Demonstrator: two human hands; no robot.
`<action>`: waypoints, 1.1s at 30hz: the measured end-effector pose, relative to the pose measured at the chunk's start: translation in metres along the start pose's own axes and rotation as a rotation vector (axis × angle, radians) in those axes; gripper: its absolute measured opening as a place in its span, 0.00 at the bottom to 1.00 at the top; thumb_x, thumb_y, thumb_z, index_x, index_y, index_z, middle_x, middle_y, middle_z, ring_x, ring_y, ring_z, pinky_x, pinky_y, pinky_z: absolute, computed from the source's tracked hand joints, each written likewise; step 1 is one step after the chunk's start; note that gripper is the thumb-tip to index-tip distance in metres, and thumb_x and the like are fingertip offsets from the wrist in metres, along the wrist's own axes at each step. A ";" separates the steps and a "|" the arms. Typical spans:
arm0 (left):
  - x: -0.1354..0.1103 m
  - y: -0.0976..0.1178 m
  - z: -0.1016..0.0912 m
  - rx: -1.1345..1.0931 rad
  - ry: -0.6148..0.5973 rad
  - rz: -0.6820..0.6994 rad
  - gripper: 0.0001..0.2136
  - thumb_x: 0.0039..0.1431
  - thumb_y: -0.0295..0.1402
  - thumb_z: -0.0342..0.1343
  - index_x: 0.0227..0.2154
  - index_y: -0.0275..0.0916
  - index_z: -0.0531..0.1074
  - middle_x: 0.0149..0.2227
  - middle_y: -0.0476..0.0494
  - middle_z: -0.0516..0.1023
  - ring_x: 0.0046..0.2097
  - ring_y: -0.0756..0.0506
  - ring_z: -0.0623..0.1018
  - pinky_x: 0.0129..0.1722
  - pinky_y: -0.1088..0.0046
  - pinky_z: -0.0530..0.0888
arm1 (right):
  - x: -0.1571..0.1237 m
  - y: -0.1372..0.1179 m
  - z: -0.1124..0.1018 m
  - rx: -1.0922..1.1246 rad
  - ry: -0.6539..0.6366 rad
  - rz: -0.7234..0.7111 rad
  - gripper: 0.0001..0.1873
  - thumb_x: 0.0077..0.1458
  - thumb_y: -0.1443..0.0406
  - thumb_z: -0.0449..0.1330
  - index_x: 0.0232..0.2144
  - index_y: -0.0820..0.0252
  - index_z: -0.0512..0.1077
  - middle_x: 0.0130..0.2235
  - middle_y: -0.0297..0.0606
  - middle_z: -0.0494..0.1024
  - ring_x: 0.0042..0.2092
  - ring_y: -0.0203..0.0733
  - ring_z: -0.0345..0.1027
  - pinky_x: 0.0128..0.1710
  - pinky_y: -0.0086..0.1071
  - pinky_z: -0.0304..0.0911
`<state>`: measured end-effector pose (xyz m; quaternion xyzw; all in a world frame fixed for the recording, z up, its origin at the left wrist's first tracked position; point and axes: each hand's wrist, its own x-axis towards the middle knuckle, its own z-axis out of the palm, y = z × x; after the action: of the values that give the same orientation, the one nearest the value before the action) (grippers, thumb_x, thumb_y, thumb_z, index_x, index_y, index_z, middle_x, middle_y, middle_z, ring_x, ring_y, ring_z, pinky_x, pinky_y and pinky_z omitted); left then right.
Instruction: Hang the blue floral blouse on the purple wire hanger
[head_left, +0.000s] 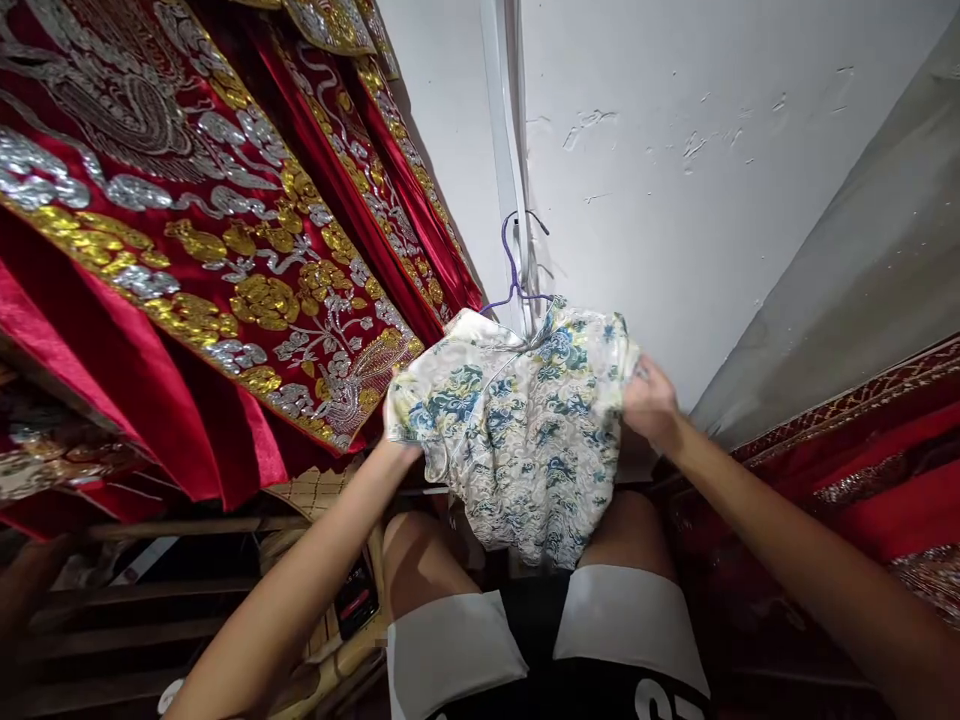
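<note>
A short-sleeved floral blouse (pixel 525 430), cream with blue, green and yellow print and a crinkled body, hangs on a thin purple hanger (pixel 514 275). The hanger's hook is up by a pale vertical strip (pixel 512 120) against the wall. At the sleeve on the left is my left hand (pixel 403 450), mostly covered by the fabric, holding that sleeve out to the side. My right hand (pixel 651 402) is closed on the edge of the other sleeve, slightly blurred. Between both hands the blouse is spread, its lower hem above my knees.
Red cloth with gold and silver embroidery (pixel 277 250) hangs at the left, close to my left arm. A white wall (pixel 637 150) with chipped paint is behind the blouse. More red fabric (pixel 862 480) lies at the right. Bamboo-like slats (pixel 150 580) are at the lower left.
</note>
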<state>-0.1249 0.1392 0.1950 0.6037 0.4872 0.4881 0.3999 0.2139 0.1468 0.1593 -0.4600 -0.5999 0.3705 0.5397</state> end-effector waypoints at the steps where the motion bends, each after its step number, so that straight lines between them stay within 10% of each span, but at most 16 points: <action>1: 0.002 0.004 -0.006 -0.047 0.013 -0.008 0.38 0.66 0.64 0.31 0.46 0.38 0.77 0.39 0.40 0.84 0.48 0.33 0.81 0.47 0.50 0.79 | 0.006 -0.004 -0.003 0.094 -0.017 0.016 0.35 0.61 0.39 0.47 0.48 0.59 0.76 0.42 0.46 0.82 0.47 0.56 0.77 0.43 0.50 0.73; 6: 0.002 0.029 -0.028 -0.280 0.056 -0.047 0.35 0.59 0.65 0.45 0.45 0.38 0.78 0.38 0.36 0.84 0.49 0.32 0.82 0.46 0.54 0.80 | 0.017 -0.042 -0.011 0.408 -0.071 0.087 0.36 0.55 0.40 0.49 0.50 0.59 0.75 0.45 0.50 0.82 0.54 0.62 0.73 0.53 0.60 0.67; 15: -0.019 0.049 -0.016 -0.204 -0.043 -0.032 0.20 0.48 0.52 0.67 0.35 0.41 0.76 0.27 0.49 0.77 0.27 0.46 0.76 0.28 0.71 0.73 | 0.011 -0.117 -0.014 0.257 0.030 -0.122 0.33 0.59 0.45 0.43 0.56 0.52 0.72 0.55 0.46 0.77 0.58 0.60 0.71 0.53 0.57 0.70; 21: -0.019 0.037 -0.006 0.200 -0.059 0.227 0.25 0.60 0.53 0.58 0.17 0.40 0.61 0.19 0.53 0.59 0.23 0.51 0.58 0.24 0.72 0.57 | -0.027 -0.155 0.002 0.163 -0.165 -0.146 0.42 0.64 0.46 0.40 0.73 0.58 0.49 0.71 0.45 0.61 0.68 0.59 0.60 0.59 0.56 0.65; 28: -0.022 0.026 0.033 0.228 0.083 0.448 0.28 0.65 0.60 0.43 0.23 0.42 0.68 0.28 0.44 0.73 0.33 0.43 0.72 0.36 0.65 0.69 | -0.091 -0.149 0.033 -0.213 -0.897 -0.502 0.53 0.62 0.52 0.63 0.76 0.52 0.35 0.76 0.45 0.44 0.75 0.55 0.44 0.69 0.49 0.54; 33: -0.028 0.056 0.055 -0.135 0.207 0.384 0.34 0.67 0.62 0.29 0.20 0.42 0.66 0.26 0.43 0.70 0.30 0.44 0.71 0.35 0.64 0.70 | -0.074 -0.117 0.036 -0.395 -0.710 -0.647 0.58 0.60 0.54 0.66 0.76 0.51 0.32 0.76 0.48 0.38 0.76 0.56 0.34 0.71 0.52 0.48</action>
<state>-0.0609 0.0998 0.2321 0.6041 0.3679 0.6460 0.2871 0.1599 0.0431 0.2420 -0.1898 -0.9160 0.1976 0.2930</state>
